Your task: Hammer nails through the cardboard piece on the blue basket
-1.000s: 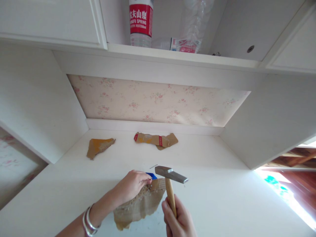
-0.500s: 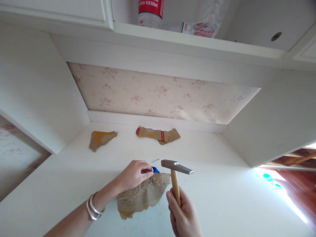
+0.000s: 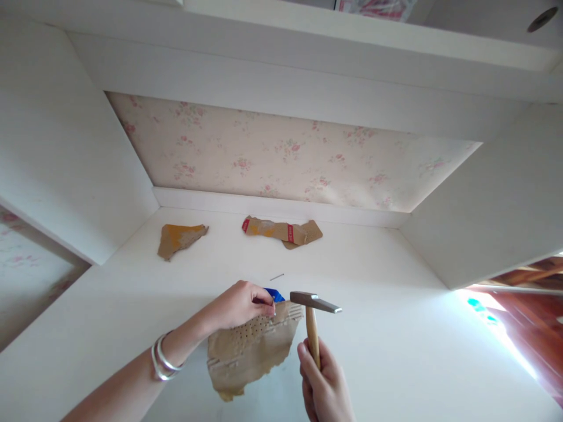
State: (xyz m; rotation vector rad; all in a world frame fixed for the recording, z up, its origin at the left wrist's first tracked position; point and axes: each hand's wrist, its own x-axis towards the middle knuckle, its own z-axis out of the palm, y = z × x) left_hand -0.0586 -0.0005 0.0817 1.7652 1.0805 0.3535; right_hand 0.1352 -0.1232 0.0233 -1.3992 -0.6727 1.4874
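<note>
Pinched in the fingertips of my left hand [image 3: 248,305] is a nail [image 3: 273,300], mostly hidden by the fingers, over the top edge of a torn cardboard piece [image 3: 250,363]. Rows of small holes dot that cardboard below the hand. A blue object [image 3: 275,294] shows partly behind my fingertips; its kind is hidden. My right hand [image 3: 326,381] is wrapped round the wooden handle of a hammer [image 3: 313,301], whose metal head is raised just right of the cardboard's upper corner. Another nail [image 3: 277,276] lies loose on the white surface beyond my left hand.
Torn cardboard scraps lie at the back of the white desktop [image 3: 373,328]: one at left [image 3: 181,240] and a red-marked strip [image 3: 268,227] near the middle. White side panels [image 3: 488,205] flank the recess. A shelf edge [image 3: 329,29] overhangs it.
The view has tipped downward, so the bottle on the shelf is out of sight. My left fingertips have shifted slightly on the cardboard, showing more of the blue object. The hammer stays beside them.
</note>
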